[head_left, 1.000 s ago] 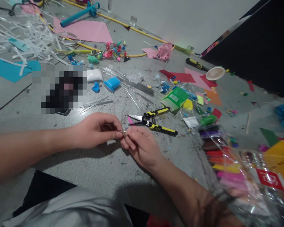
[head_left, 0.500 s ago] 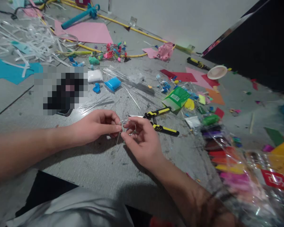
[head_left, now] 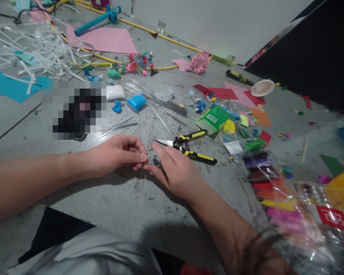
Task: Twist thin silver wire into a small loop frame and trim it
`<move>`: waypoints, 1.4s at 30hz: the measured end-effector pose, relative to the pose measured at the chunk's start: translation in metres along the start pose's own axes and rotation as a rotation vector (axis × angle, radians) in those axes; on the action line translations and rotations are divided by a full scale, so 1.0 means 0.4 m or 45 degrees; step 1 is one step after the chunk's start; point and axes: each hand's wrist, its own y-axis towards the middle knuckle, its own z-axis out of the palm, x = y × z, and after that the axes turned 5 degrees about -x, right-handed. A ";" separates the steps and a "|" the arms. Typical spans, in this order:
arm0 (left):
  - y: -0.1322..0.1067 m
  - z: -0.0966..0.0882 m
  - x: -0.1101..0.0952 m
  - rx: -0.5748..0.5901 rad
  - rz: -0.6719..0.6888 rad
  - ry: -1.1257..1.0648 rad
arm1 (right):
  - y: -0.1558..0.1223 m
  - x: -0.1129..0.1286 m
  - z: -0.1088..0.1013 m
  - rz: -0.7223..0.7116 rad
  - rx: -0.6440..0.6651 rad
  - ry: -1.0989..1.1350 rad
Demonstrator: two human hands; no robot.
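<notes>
My left hand [head_left: 116,154] and my right hand [head_left: 174,170] meet over the grey floor, both pinching a thin silver wire [head_left: 149,153] bent into a small loop between the fingertips. The left thumb and forefinger press the wire from the left. The right fingers curl round the loop from the right. Just beyond the hands lie yellow-and-black snips [head_left: 189,147] with their blades pointing left.
A bundle of straight wires [head_left: 117,126] lies to the far left of the hands. A clear packet of coloured clay sticks [head_left: 278,191] lies at the right. Blue clay [head_left: 136,101], a green packet [head_left: 213,118], paper sheets and white paper shreds [head_left: 31,49] litter the floor.
The wire has gone from a tight pinch to a visible open loop. My right hand has rolled over the loop and its fingers now lie flatter. The left hand has hardly moved.
</notes>
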 end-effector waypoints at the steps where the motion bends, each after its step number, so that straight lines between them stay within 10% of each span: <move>1: 0.000 0.001 0.000 0.005 -0.006 -0.007 | 0.001 0.000 -0.001 -0.009 0.001 -0.016; 14: 0.000 0.002 0.000 -0.013 -0.030 -0.131 | 0.004 0.008 -0.010 -0.009 0.019 -0.039; 22: 0.005 0.004 -0.013 -0.070 -0.086 -0.223 | -0.022 0.015 0.025 0.601 -0.259 0.547; 34: -0.001 0.007 -0.008 -0.124 0.020 -0.040 | -0.011 -0.003 0.031 0.170 -0.174 0.232; 42: 0.006 -0.004 -0.011 -0.020 -0.005 0.010 | -0.009 0.022 0.047 1.206 -0.139 1.157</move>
